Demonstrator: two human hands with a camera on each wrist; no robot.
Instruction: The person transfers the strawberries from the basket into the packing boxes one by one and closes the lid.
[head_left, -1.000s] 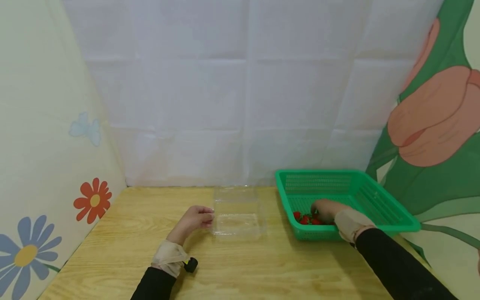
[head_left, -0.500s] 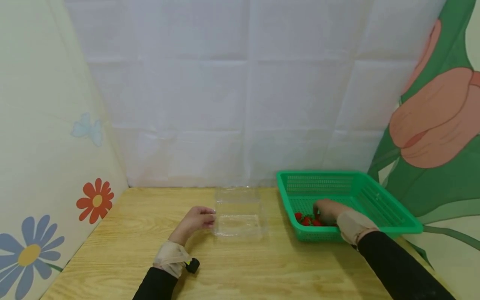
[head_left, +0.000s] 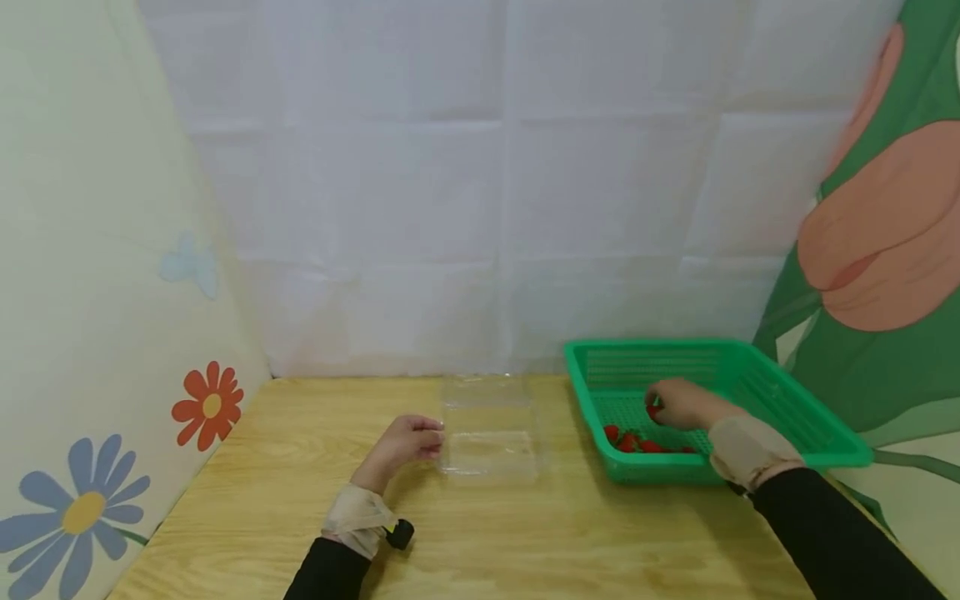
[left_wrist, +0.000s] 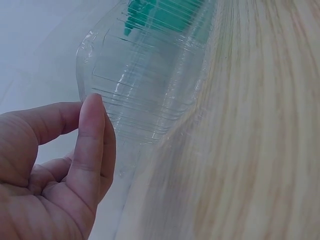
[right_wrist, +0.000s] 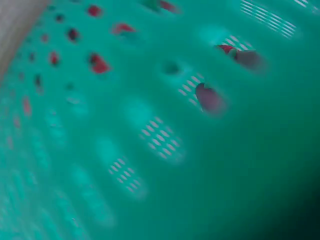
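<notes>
A clear plastic box [head_left: 489, 454] with its lid folded back stands on the wooden table. At its left rim my left hand [head_left: 408, 437] pinches the edge; the left wrist view has the thumb [left_wrist: 91, 117] over the plastic. My right hand [head_left: 690, 404] is inside the green basket [head_left: 851, 457], holding a red strawberry [head_left: 653, 411] between its fingertips. Below it, several more strawberries [head_left: 628, 443] lie in the basket's near left corner. In the right wrist view the basket wall [right_wrist: 210, 165] hides most of the hand, with red patches and fingertips showing through its slots.
The wooden table [head_left: 480, 542] ends at a white sheet [head_left: 390, 208] hung behind it. A flower-printed wall [head_left: 97, 292] stands on the left, another printed one [head_left: 877, 367] on the right beside the basket.
My right hand has risen a little from the pile with a strawberry in its fingers. The left hand keeps its place at the box. The head view has turned slightly left.
</notes>
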